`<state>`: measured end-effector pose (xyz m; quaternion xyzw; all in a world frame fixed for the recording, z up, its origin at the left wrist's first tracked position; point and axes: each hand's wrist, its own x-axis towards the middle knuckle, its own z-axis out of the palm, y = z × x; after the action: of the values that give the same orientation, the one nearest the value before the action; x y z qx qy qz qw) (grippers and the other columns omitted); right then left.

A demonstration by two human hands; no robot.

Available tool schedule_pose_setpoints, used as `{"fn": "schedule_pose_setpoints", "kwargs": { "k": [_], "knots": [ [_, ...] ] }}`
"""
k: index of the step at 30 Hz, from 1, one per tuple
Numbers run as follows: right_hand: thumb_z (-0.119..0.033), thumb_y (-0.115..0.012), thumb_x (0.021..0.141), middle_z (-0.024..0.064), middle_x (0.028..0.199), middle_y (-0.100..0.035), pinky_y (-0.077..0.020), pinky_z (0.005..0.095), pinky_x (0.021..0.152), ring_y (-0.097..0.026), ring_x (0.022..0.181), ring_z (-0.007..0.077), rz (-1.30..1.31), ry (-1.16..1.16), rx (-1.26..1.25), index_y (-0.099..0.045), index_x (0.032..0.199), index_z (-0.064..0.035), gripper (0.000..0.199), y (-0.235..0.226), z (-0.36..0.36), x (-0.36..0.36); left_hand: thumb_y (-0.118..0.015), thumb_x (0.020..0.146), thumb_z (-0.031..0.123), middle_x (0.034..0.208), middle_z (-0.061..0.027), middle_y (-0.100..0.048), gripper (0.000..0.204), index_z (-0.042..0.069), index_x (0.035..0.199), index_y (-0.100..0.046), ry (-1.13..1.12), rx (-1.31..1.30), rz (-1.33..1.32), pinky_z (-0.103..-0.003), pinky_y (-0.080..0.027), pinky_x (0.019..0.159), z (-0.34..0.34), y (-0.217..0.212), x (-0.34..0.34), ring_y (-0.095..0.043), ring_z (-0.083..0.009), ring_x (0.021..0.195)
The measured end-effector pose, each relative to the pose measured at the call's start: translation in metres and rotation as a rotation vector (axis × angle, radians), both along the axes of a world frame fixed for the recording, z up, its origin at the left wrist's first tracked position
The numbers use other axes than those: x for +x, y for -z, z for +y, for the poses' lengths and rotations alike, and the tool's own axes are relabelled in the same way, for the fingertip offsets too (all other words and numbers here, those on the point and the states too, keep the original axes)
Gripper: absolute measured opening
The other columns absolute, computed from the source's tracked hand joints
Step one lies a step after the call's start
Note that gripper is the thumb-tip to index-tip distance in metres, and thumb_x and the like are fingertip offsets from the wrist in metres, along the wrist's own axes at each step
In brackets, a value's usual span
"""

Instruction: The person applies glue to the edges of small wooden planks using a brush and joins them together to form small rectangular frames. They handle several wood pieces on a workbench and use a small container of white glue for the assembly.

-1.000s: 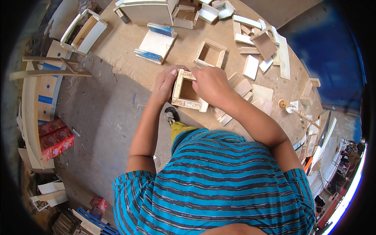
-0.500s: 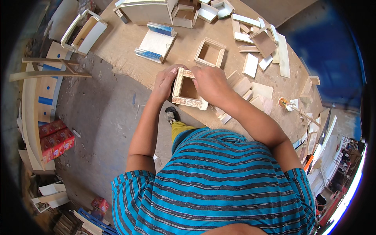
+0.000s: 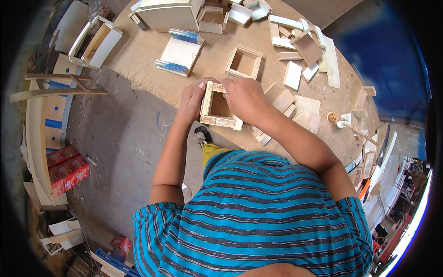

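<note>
The square wooden box (image 3: 217,120) at the near edge of the table (image 3: 138,60) should be light and stiff, best held by opposite walls. Left hand (image 3: 190,99) clasps its left side; right hand (image 3: 247,97) seemingly pinches the far-right rim.

On the desk (image 3: 143,57), a pale board (image 3: 179,52) with two blue strips (image 3: 171,65) is lying flat, a heap of wooden offcuts (image 3: 308,49) is sprawling toward the right, and a small orange can (image 3: 331,118) is resting nearby. At left, red packs (image 3: 69,173) are sitting beside a long wooden plank (image 3: 38,147), while a broad blue surface (image 3: 392,69) is stretching beyond the desk at upper right.
</note>
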<state>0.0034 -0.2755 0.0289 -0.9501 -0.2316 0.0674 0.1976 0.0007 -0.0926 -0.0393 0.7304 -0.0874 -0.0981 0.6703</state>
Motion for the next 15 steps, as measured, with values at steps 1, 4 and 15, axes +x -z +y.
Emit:
{"fn": "schedule_pose_setpoints", "kwargs": {
  "k": [1, 4, 15],
  "knots": [
    [-0.013, -0.067, 0.082, 0.0202, 0.073, -0.065, -0.0523, 0.0470, 0.067, -0.066, 0.072, 0.0383, 0.009, -0.001, -0.008, -0.063, 0.088, -0.0007, 0.014, 0.000, 0.000, 0.000, -0.034, 0.098, 0.033, 0.101, -0.0115, -0.067, 0.049, -0.004, 0.109, -0.064, 0.004, -0.001, 0.008, -0.031, -0.047, 0.088, 0.000, -0.001, 0.000, -0.061, -0.0189, 0.095],
    [-0.020, -0.071, 0.081, 0.0175, 0.073, -0.066, -0.0516, 0.0478, 0.069, -0.065, 0.073, 0.0391, 0.045, 0.030, 0.026, -0.063, 0.096, -0.0012, 0.025, -0.002, 0.000, 0.002, -0.035, 0.099, 0.032, 0.107, -0.0137, -0.066, 0.048, -0.004, 0.116, -0.061, 0.015, -0.042, 0.025, -0.033, -0.046, 0.092, 0.000, -0.002, 0.000, -0.061, -0.0213, 0.100],
    [-0.028, -0.085, 0.065, 0.0222, 0.147, -0.040, -0.0362, 0.0413, 0.111, -0.042, 0.135, 0.0364, 0.291, -0.138, 0.396, -0.028, 0.150, -0.0064, 0.105, -0.017, -0.060, -0.010, -0.064, 0.081, 0.051, 0.158, -0.0207, -0.020, 0.102, 0.000, 0.154, -0.014, -0.029, -0.274, -0.106, -0.043, -0.018, 0.118, 0.000, -0.005, -0.040, -0.021, -0.0333, 0.147]
  ]
}}
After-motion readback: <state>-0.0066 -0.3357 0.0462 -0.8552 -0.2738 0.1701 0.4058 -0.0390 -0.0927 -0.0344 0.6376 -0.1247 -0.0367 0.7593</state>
